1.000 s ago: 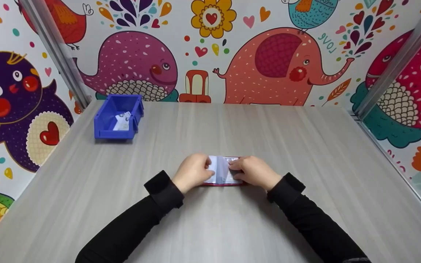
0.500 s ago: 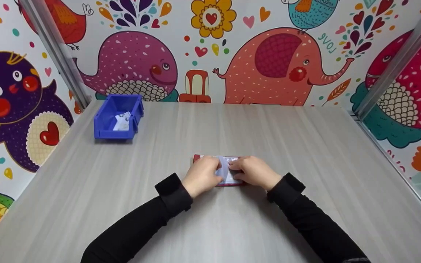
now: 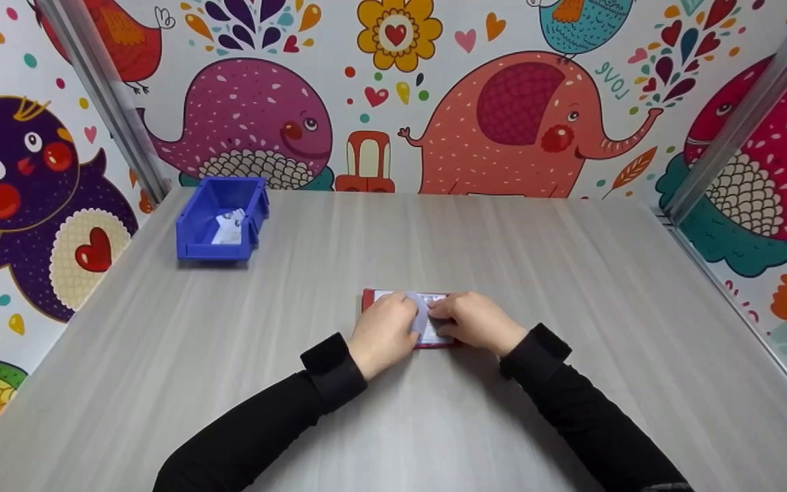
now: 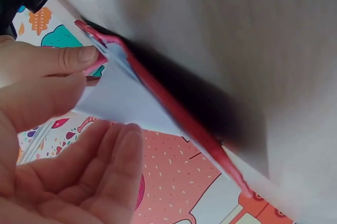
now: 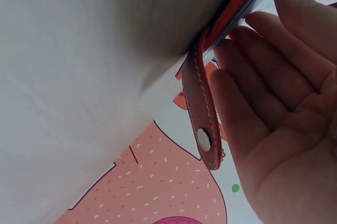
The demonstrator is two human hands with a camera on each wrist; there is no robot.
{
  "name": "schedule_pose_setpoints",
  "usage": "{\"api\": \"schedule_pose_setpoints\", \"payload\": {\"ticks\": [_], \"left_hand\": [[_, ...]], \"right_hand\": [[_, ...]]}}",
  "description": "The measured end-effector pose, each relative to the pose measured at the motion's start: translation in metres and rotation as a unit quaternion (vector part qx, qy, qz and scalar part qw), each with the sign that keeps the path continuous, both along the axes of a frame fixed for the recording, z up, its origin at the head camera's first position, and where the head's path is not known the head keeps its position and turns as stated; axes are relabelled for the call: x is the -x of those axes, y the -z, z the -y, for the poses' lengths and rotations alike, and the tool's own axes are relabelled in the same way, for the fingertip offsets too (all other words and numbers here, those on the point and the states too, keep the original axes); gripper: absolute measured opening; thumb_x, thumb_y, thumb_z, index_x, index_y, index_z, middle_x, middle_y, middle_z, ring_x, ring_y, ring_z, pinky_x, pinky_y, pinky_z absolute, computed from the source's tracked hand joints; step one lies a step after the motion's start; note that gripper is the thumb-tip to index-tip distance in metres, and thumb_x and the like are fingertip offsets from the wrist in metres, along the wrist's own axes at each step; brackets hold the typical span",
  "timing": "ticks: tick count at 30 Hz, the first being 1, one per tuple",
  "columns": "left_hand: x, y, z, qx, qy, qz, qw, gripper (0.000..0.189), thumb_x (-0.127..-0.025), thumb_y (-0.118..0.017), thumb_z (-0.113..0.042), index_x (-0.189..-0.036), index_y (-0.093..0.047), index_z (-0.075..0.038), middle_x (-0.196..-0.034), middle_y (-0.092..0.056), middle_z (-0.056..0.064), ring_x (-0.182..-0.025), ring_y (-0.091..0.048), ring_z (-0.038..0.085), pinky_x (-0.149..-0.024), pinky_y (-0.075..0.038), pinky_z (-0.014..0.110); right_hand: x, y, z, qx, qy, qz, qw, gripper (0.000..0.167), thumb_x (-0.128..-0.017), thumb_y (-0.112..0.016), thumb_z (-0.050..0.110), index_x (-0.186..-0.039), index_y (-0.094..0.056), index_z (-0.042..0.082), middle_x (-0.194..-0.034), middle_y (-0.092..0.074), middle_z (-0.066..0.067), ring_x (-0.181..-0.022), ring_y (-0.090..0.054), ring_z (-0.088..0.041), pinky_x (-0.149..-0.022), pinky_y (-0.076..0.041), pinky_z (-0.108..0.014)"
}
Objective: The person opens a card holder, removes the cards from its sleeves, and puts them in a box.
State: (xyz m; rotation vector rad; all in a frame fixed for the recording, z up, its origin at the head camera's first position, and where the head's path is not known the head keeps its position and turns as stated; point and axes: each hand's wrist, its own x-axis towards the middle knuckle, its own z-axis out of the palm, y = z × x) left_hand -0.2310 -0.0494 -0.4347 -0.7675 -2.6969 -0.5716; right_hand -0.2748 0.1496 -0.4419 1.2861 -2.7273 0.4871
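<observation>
A small red card holder (image 3: pixel 368 298) lies spread on the table between both hands, its clear and white sleeves showing. My left hand (image 3: pixel 387 331) covers much of its left side and pinches a whitish sleeve (image 3: pixel 421 317), which curves up from the middle. The left wrist view shows this sleeve (image 4: pixel 126 100) raised off the red cover (image 4: pixel 179 116), between thumb and fingers. On the right side, my right hand (image 3: pixel 479 321) holds the card holder with thumb and fingertips at the right page. A brown stitched strap (image 5: pixel 199 108) with a metal snap hangs beside the right fingers.
A blue bin (image 3: pixel 212 251) stands at the table's back left, with white papers or cards (image 3: pixel 229 229) inside. Printed cartoon walls and metal posts (image 3: pixel 742 123) border the table (image 3: pixel 489 239) at the back and sides.
My left hand has moved rightward over the card holder, uncovering its red left edge and bringing the sleeve towards the right hand. The right hand stays in place.
</observation>
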Motion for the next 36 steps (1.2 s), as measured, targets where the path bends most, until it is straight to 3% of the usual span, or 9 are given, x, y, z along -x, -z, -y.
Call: {"api": "schedule_pose_setpoints", "payload": {"ticks": [7,13,23,30,36], "left_hand": [[0.0,0.002,0.001,-0.009,0.0,-0.002,1.0,0.013,-0.077,-0.073,-0.004,-0.073,-0.061,-0.004,-0.079,-0.061,0.009,-0.076,-0.061,0.026,-0.069,-0.05,0.039],[0.0,0.002,0.001,-0.015,-0.001,0.006,0.9999,0.011,-0.077,-0.073,-0.003,-0.075,-0.062,-0.003,-0.078,-0.06,0.009,-0.075,-0.061,0.026,-0.068,-0.05,0.039],[-0.002,0.002,0.003,-0.017,-0.018,0.023,0.9994,0.009,-0.077,-0.069,-0.003,-0.078,-0.06,-0.002,-0.076,-0.059,0.01,-0.073,-0.061,0.027,-0.065,-0.05,0.04],[-0.002,-0.001,0.011,-0.055,-0.031,0.059,0.9962,0.01,-0.079,-0.067,-0.001,-0.079,-0.057,-0.003,-0.072,-0.057,0.006,-0.065,-0.052,0.02,-0.06,-0.047,0.036],[0.002,-0.004,0.022,-0.083,-0.058,0.105,0.9894,0.006,-0.078,-0.065,-0.001,-0.078,-0.059,0.0,-0.066,-0.052,0.002,-0.059,-0.043,0.017,-0.057,-0.043,0.032]], "right_hand": [[0.002,0.0,-0.002,0.008,-0.009,-0.001,0.9999,0.025,-0.078,-0.079,0.0,-0.103,-0.076,0.003,-0.098,-0.073,-0.007,-0.088,-0.068,-0.021,-0.075,-0.055,-0.037],[0.002,-0.002,-0.005,0.032,-0.01,-0.006,0.9994,0.028,-0.079,-0.077,-0.001,-0.107,-0.075,0.001,-0.109,-0.072,-0.012,-0.1,-0.068,-0.025,-0.084,-0.055,-0.039],[0.001,-0.007,-0.013,0.115,0.043,-0.076,0.9896,0.023,-0.081,-0.079,0.0,-0.104,-0.075,0.0,-0.101,-0.073,-0.011,-0.097,-0.066,-0.027,-0.085,-0.053,-0.043],[0.002,-0.003,-0.016,0.089,0.065,-0.058,0.9922,0.022,-0.082,-0.08,0.006,-0.103,-0.076,0.002,-0.097,-0.072,-0.009,-0.092,-0.064,-0.026,-0.082,-0.053,-0.042],[0.003,-0.001,-0.016,0.061,0.05,-0.067,0.9946,0.02,-0.079,-0.081,0.005,-0.098,-0.075,0.001,-0.093,-0.072,-0.01,-0.088,-0.064,-0.029,-0.081,-0.051,-0.043]]}}
